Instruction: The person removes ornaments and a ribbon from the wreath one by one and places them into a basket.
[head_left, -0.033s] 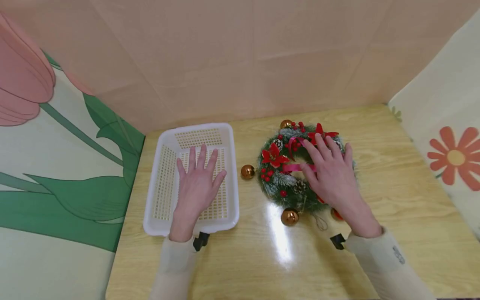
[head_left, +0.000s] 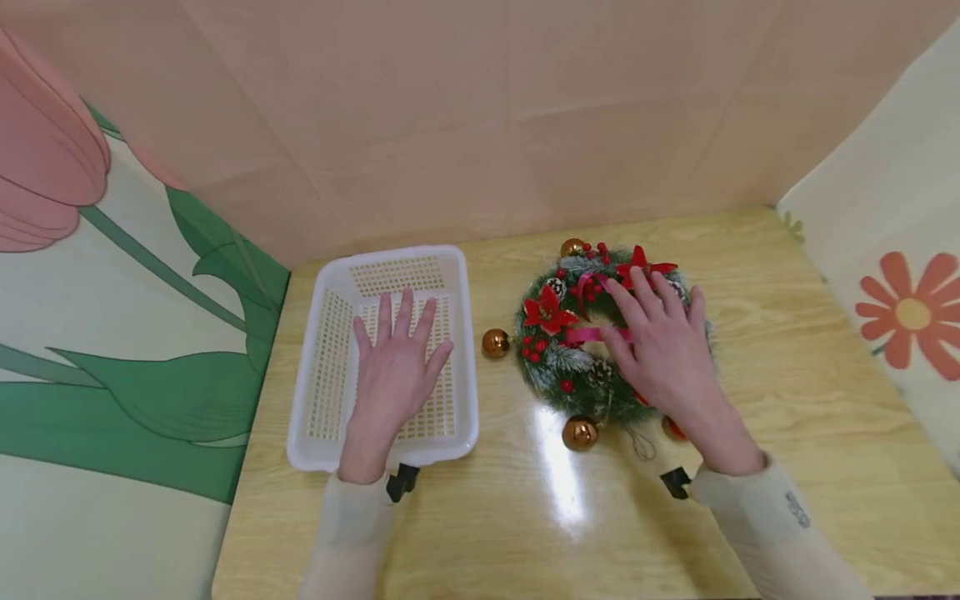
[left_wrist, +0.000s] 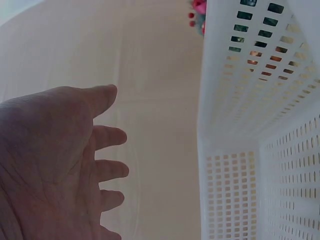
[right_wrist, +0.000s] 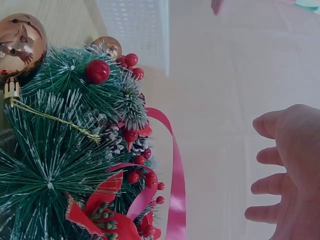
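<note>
My left hand (head_left: 396, 375) hovers over a white plastic basket (head_left: 471, 375), palm down with its fingers spread and straight. In the left wrist view a gap shows between that hand (left_wrist: 50, 160) and the basket wall. To the right lies a green Christmas wreath (head_left: 558, 360) trimmed with red poinsettias (head_left: 550, 311), berries, pine cones and a pink ribbon (right_wrist: 178, 185). Above its right side is my right hand (head_left: 669, 358), fingers extended and holding nothing; it hides part of the wreath. The right wrist view shows this hand (right_wrist: 300, 165) apart from the ribbon and greenery.
Copper-coloured baubles surround the wreath: one (head_left: 496, 343) between it and the basket, one (head_left: 580, 433) in front, another (head_left: 572, 247) behind. A wooden table (head_left: 510, 517) carries everything. A plain beige sheet (head_left: 480, 125) rises at the back, with flower-printed cloth at both sides.
</note>
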